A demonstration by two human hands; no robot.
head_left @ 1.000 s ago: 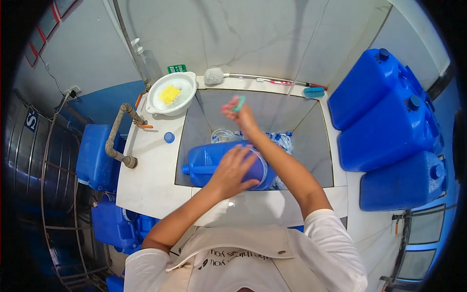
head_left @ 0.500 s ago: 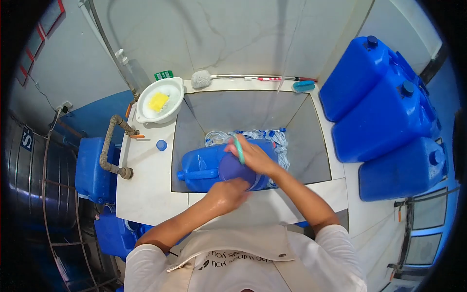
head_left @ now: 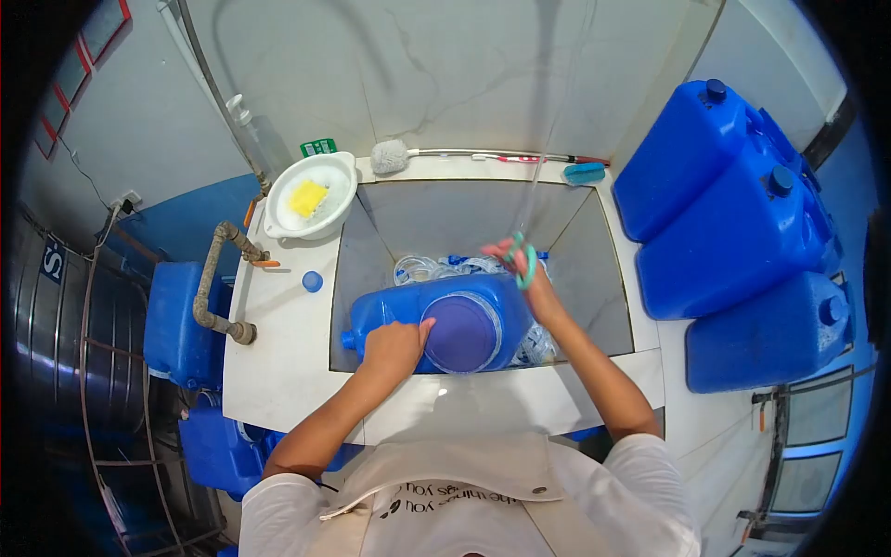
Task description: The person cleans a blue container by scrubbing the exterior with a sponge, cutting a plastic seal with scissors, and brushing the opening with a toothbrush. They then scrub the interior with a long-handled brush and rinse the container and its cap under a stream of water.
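A blue jug lies on its side across the sink, its narrow spout pointing left. On its upper side shows a large round purple piece with a pale wet rim. My left hand is closed over the jug's handle area, its thumb against the left edge of the round piece. Over the right part of the sink, my right hand is raised off the jug, blurred, with its fingers around a mint-green looped item. Clear and blue plastic pieces lie behind and beside the jug.
Three blue jugs stand along the right. At the left are a white basin with a yellow sponge, a small blue cap and a pipe. A long-handled brush and a blue brush lie behind the sink.
My right hand has lifted away from the round piece, up and to the right. My left hand has moved left and up, from the round piece's lower edge onto the handle area.
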